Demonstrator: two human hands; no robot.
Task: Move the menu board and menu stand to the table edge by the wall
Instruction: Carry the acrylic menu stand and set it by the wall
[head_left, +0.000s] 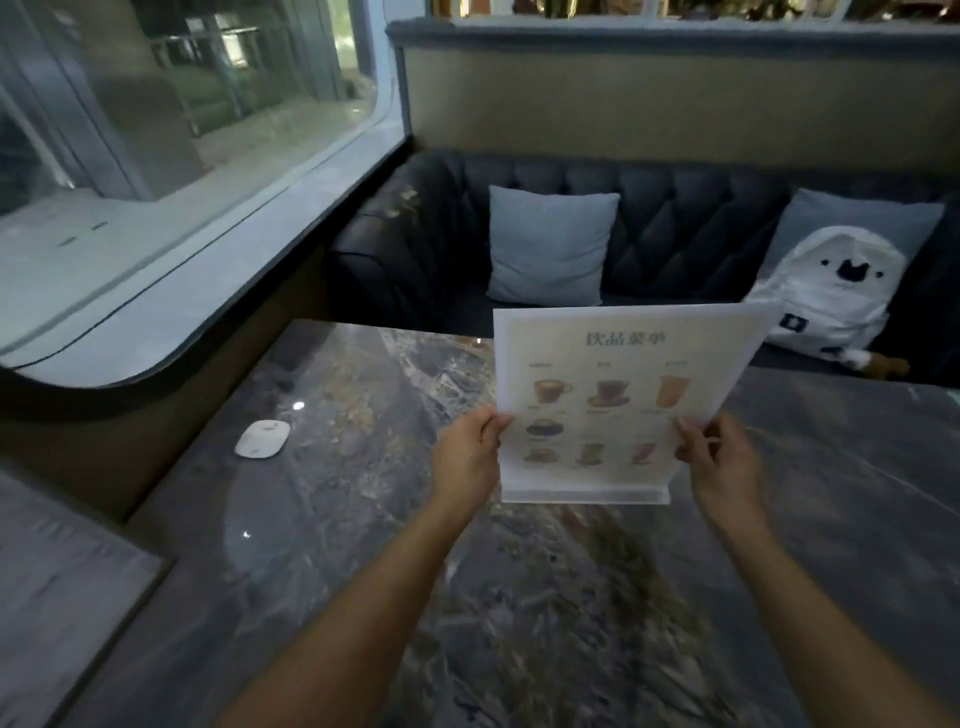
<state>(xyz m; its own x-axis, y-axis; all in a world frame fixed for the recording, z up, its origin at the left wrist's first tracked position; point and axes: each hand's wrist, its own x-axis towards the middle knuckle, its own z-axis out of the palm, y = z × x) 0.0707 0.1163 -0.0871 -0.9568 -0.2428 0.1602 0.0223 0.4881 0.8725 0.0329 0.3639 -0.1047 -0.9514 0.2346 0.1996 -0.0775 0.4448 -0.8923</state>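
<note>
A white menu board (613, 384) printed with drink pictures stands upright in a clear acrylic menu stand (587, 494) over the middle of the dark marble table (363, 519). My left hand (470, 454) grips the board's left edge and my right hand (719, 457) grips its right edge, both near the lower half. I cannot tell whether the stand's base touches the tabletop or hangs just above it. The wall with the window (171, 156) runs along the table's left side.
A small white oval device (262, 439) lies on the table near its left edge. Behind the table is a dark tufted sofa (675, 223) with a grey cushion (550, 244) and a white plush backpack (831, 291). Another tabletop corner (62, 582) shows at lower left.
</note>
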